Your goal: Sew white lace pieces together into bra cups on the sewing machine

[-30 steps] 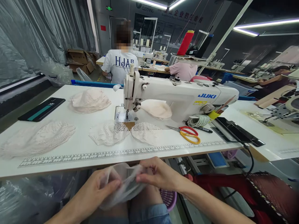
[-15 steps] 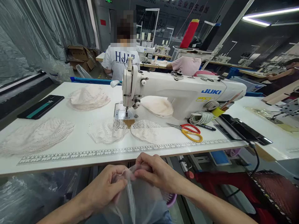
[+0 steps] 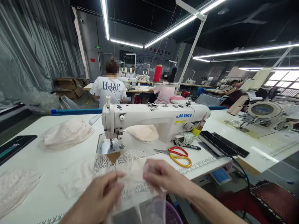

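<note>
Head view shows both hands, left hand (image 3: pixel 99 196) and right hand (image 3: pixel 163 177), pinching a thin see-through bag (image 3: pixel 137 189) above the white worktop (image 3: pixel 46 158).

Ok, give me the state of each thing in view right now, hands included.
left hand: closed on the sheer fabric piece, blurred
right hand: pinching the same piece
sheer fabric piece: held up between both hands, hanging down
sewing machine: nothing under the needle
scissors: lying flat beside the machine, blades closed
lace cups: lying flat on the table
thread cone: upright
</note>
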A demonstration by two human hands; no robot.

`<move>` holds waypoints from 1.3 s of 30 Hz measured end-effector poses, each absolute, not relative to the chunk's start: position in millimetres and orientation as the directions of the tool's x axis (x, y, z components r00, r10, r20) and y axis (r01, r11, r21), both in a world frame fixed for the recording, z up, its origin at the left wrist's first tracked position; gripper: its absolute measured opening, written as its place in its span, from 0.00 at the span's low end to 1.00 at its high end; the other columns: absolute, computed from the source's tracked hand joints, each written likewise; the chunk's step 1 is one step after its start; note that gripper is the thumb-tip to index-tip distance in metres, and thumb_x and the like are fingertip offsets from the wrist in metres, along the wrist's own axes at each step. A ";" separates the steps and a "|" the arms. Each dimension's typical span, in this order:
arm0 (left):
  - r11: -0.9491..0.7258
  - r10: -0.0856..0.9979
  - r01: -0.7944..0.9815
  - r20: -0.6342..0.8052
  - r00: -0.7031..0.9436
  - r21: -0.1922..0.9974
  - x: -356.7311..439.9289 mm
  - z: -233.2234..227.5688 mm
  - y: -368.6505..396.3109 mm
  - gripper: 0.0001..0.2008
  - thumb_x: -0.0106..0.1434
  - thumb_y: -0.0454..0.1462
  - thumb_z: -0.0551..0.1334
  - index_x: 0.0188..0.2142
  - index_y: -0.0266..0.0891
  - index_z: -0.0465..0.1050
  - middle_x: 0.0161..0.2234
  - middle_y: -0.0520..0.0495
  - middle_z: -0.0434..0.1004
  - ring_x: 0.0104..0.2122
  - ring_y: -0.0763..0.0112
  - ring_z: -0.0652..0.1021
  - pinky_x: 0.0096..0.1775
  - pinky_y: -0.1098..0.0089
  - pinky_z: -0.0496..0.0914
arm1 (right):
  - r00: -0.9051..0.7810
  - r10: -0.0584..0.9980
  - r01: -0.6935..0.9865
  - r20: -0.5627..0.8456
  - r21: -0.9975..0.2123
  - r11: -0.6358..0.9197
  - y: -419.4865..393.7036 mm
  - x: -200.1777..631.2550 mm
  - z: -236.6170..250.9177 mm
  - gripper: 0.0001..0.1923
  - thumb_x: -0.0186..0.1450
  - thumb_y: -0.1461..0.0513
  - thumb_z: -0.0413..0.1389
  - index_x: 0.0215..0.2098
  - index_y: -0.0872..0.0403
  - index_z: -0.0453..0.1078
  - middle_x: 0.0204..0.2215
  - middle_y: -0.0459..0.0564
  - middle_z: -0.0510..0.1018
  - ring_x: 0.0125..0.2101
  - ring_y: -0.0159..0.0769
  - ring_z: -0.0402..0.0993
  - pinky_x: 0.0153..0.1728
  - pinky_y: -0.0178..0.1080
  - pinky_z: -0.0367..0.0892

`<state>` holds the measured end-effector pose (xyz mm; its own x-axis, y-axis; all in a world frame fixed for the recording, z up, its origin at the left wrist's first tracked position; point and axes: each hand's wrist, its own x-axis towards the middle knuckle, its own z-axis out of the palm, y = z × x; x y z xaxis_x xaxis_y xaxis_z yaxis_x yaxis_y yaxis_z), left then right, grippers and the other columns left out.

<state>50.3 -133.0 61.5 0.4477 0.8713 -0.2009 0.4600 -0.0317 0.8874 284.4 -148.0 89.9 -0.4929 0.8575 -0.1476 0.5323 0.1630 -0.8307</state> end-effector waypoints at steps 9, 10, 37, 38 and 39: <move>-0.573 0.816 0.761 0.300 0.494 0.305 76.1 16.3 -53.0 0.22 0.61 0.36 0.53 0.55 0.44 0.64 0.51 0.41 0.70 0.48 0.53 0.70 0.46 0.56 0.65 | -0.135 0.980 0.882 0.144 -0.434 0.185 -84.6 319.1 49.6 0.10 0.63 0.62 0.53 0.43 0.57 0.64 0.30 0.51 0.74 0.31 0.40 0.68 0.32 0.39 0.60; -0.646 0.724 0.747 0.436 0.534 0.156 74.2 5.8 -52.4 0.21 0.62 0.35 0.52 0.54 0.47 0.64 0.53 0.43 0.69 0.50 0.54 0.69 0.47 0.56 0.64 | -0.116 0.974 0.904 0.195 -0.386 0.185 -90.6 332.7 47.4 0.10 0.65 0.61 0.51 0.43 0.57 0.64 0.34 0.54 0.74 0.34 0.41 0.68 0.33 0.40 0.60; -0.781 0.612 0.622 0.260 0.747 0.050 169.6 13.2 -9.5 0.31 0.52 0.26 0.53 0.56 0.38 0.61 0.57 0.38 0.64 0.55 0.58 0.65 0.56 0.55 0.52 | -0.168 0.921 0.974 0.353 -0.084 0.210 21.7 330.9 42.2 0.07 0.64 0.66 0.51 0.32 0.54 0.72 0.28 0.51 0.77 0.28 0.39 0.74 0.26 0.34 0.62; -0.752 0.657 0.648 0.203 0.726 0.120 174.2 18.1 -3.8 0.32 0.51 0.25 0.52 0.58 0.36 0.59 0.58 0.37 0.63 0.57 0.59 0.63 0.57 0.54 0.49 | -0.185 0.913 0.970 0.363 -0.084 0.229 11.9 333.7 44.5 0.08 0.65 0.65 0.50 0.34 0.54 0.72 0.30 0.50 0.77 0.28 0.37 0.74 0.26 0.34 0.62; -0.735 0.678 0.660 0.174 0.714 0.156 178.7 21.6 1.3 0.32 0.52 0.24 0.51 0.58 0.35 0.58 0.57 0.37 0.64 0.56 0.59 0.64 0.58 0.52 0.48 | -0.204 0.908 0.965 0.366 -0.079 0.249 -0.3 336.8 48.1 0.08 0.66 0.65 0.49 0.36 0.53 0.71 0.32 0.50 0.77 0.29 0.36 0.74 0.26 0.33 0.63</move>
<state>178.7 1.3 21.6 0.7140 0.6783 0.1737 0.6600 -0.7348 0.1563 336.8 -0.3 48.1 -0.2045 0.9077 0.3665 0.9651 0.2494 -0.0793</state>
